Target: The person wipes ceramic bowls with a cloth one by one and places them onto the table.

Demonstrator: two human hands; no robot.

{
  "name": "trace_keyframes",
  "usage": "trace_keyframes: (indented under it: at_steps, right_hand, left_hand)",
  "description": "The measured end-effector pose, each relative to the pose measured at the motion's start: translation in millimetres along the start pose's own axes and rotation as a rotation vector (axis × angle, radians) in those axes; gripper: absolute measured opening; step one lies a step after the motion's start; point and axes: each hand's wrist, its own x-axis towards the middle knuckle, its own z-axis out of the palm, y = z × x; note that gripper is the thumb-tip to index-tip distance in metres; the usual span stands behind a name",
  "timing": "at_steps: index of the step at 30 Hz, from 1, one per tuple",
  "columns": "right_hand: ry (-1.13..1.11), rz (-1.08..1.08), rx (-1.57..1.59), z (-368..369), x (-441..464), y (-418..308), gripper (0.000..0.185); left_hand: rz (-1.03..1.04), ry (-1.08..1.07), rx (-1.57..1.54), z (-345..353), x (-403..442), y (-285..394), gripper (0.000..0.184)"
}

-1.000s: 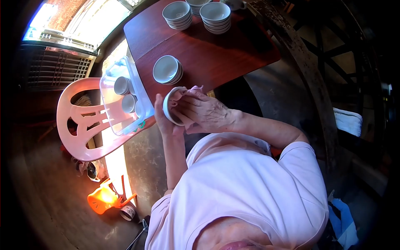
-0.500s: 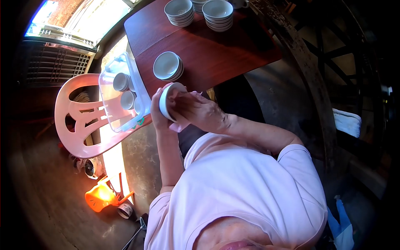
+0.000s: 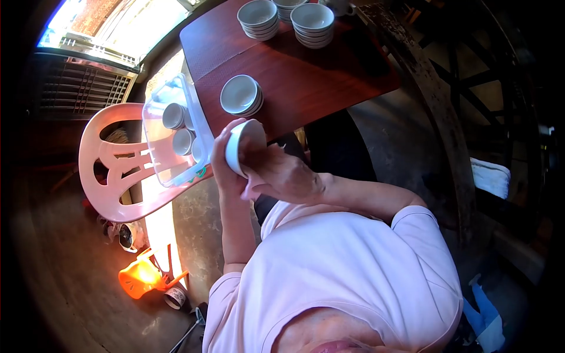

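Bowl (image 3: 233,150), white, round, ceramic-looking, seems light, stiff, fragile. Left hand (image 3: 224,172) grips its outer wall, a sound hold; right hand (image 3: 289,177) clutches soft pink cloth (image 3: 252,185).

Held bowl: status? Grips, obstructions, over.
Left grip on bowl, tilted. Right grip at its mouth with pink cloth. Stack of bowls just beyond, on table; nothing seen blocking.

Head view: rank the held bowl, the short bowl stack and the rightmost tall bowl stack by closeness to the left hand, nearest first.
1. Held bowl: touching, in the left hand.
2. Short bowl stack: just beyond the hand, on the table's near part.
3. Rightmost tall bowl stack: farther off to the right, toward the table's far side.
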Motion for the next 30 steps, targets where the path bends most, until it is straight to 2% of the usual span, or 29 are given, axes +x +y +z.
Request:
trace_keyframes:
  at_steps: [2, 3, 4, 5, 6, 7, 8, 9, 12, 13, 14, 16, 19, 22, 23, 24, 26, 27, 30]
  right_hand:
    - [-0.043, 0.053, 0.052, 4, -5, 7, 0.029]
    - [-0.190, 0.341, 0.163, 2, -10, 1, 0.027]
    - [-0.317, 0.641, 0.229, -3, -10, -5, 0.028]
    - [-0.150, 0.896, 0.505, -5, 3, -7, 0.029]
    - [0.024, 1.141, 0.785, -5, 18, -6, 0.032]
    - [0.213, 1.184, 1.163, -7, 29, -3, 0.034]
    - [0.177, 1.146, 1.252, -6, 25, 7, 0.032]
    - [0.087, 1.073, 1.037, -10, 26, 8, 0.030]
    - [-0.123, 0.687, 0.388, -13, 12, 5, 0.025]
    - [-0.256, 0.200, 0.238, -13, 7, 17, 0.025]
    - [-0.348, -0.086, 0.005, -19, 18, 18, 0.031]
    - [-0.460, -0.185, -0.219, -24, 24, 16, 0.036]
    - [-0.417, -0.169, -0.376, -11, 9, 29, 0.036]
    - [-0.314, 0.143, -0.035, 6, -15, 14, 0.037]
    - [-0.319, 0.282, 0.067, 9, -17, 6, 0.031]
    - [-0.342, 0.577, 0.266, 8, -16, 0, 0.026]
    - [-0.215, 1.148, 0.747, 2, 8, -1, 0.028]
    - [0.062, 1.093, 1.081, 9, 15, -1, 0.033]
    - [-0.107, 0.883, 0.523, 11, 6, -10, 0.031]
  left_hand:
    - [-0.007, 0.046, 0.036, 3, 2, -5, 0.045]
    - [0.240, -0.001, 0.209, 1, 0, -17, 0.042]
    - [0.603, -0.121, 0.606, -12, 6, -29, 0.039]
    - [1.028, -0.113, 0.935, -18, 11, -37, 0.037]
    - [0.931, -0.004, 0.896, -21, 9, -46, 0.037]
    - [0.834, 0.101, 0.847, -17, 5, -52, 0.038]
    - [0.995, 0.107, 0.739, -9, 6, -50, 0.037]
    - [0.929, 0.071, 0.726, -13, 10, -48, 0.043]
    - [0.099, -0.153, -0.347, -8, -5, -19, 0.065]
    - [-0.147, -0.184, -0.375, -18, 1, -9, 0.072]
    - [-0.313, -0.167, -0.377, -20, 3, -3, 0.073]
    - [-0.409, -0.308, -0.395, -46, 13, -4, 0.065]
    - [-0.195, -0.055, -0.265, -44, 16, -18, 0.036]
    - [0.001, 0.093, -0.174, -20, 10, -23, 0.033]
    - [0.140, 0.120, 0.086, -21, 5, -24, 0.033]
    - [0.243, 0.083, 0.218, -18, -2, -24, 0.035]
    - [0.628, 0.099, 0.410, -21, -1, -42, 0.035]
    - [0.730, 0.147, 0.475, -32, 7, -57, 0.036]
    - [0.537, 0.086, 0.400, -25, 2, -36, 0.037]
